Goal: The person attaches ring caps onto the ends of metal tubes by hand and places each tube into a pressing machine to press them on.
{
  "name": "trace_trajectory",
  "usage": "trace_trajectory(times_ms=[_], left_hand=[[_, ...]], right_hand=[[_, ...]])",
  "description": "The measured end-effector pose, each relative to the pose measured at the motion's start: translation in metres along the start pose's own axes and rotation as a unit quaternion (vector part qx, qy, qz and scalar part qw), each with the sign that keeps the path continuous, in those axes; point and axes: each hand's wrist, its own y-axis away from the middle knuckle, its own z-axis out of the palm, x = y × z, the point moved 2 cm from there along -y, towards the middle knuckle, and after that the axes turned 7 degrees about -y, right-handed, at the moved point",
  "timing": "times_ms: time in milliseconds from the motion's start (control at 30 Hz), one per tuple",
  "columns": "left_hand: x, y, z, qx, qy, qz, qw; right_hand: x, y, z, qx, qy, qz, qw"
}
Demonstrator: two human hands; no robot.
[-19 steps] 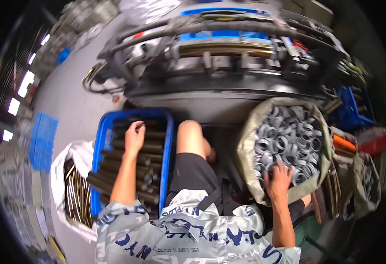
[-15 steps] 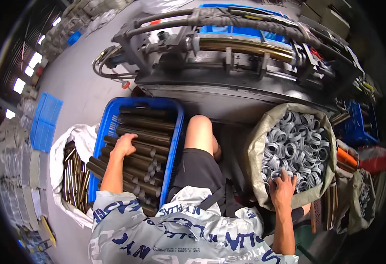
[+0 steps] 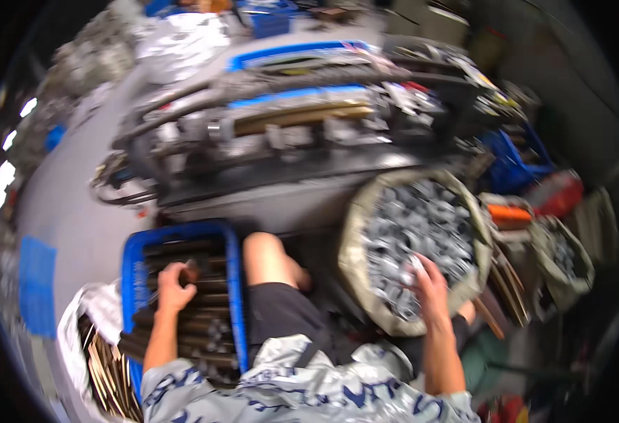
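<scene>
My left hand is over the blue crate, its fingers curled around a dark brown tube. Blur softens that grip, and most of the tube is hidden by the hand. More dark tubes lie side by side in the crate. On the right, my right hand is above the near part of a beige sack. Its thumb and fingers close on a light grey ring, blurred by motion. Grey rings fill the sack.
Beyond my knees stands a long machine with a brass-coloured tube across it. A white sack of thin metal pieces sits left of the crate. Right of the rings stand a smaller sack and another blue crate.
The view has swung right and up, with blur. My right hand has come up off the rings with one in its fingers. My left hand has curled from lying spread on the tubes.
</scene>
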Motion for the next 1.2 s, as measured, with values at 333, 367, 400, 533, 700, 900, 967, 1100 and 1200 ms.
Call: trace_trajectory(times_ms=[333,367,400,533,700,900,967,1100,1200], left_hand=[[0.237,-0.052,-0.056,0.03,0.081,0.189,0.978],[0.26,-0.05,-0.065,0.0,0.08,0.222,0.972],[0.281,-0.046,-0.074,-0.031,0.079,0.254,0.963],[0.306,-0.031,-0.085,-0.061,0.076,0.285,0.954],[0.304,-0.031,-0.077,-0.056,0.01,0.325,0.944],[0.312,-0.032,-0.072,-0.055,-0.016,0.308,0.95],[0.307,-0.029,-0.066,-0.049,-0.008,0.299,0.953],[0.302,-0.031,-0.071,-0.03,0.176,0.224,0.958],[0.296,-0.033,-0.077,-0.074,0.413,0.077,0.905]], right_hand=[[-0.001,-0.001,0.075,-0.223,-0.411,0.064,0.882],[-0.006,0.001,0.074,-0.221,-0.383,0.047,0.896],[-0.01,0.002,0.072,-0.218,-0.355,0.03,0.908],[-0.013,0.002,0.071,-0.219,-0.247,-0.02,0.944],[-0.016,0.001,0.069,-0.263,-0.163,-0.086,0.947],[-0.017,-0.004,0.063,-0.255,-0.106,-0.068,0.959],[-0.016,-0.009,0.06,-0.256,-0.071,-0.055,0.963],[-0.03,-0.064,0.0,-0.077,0.174,-0.141,0.972],[0.002,-0.085,-0.017,-0.055,0.573,-0.253,0.777]])
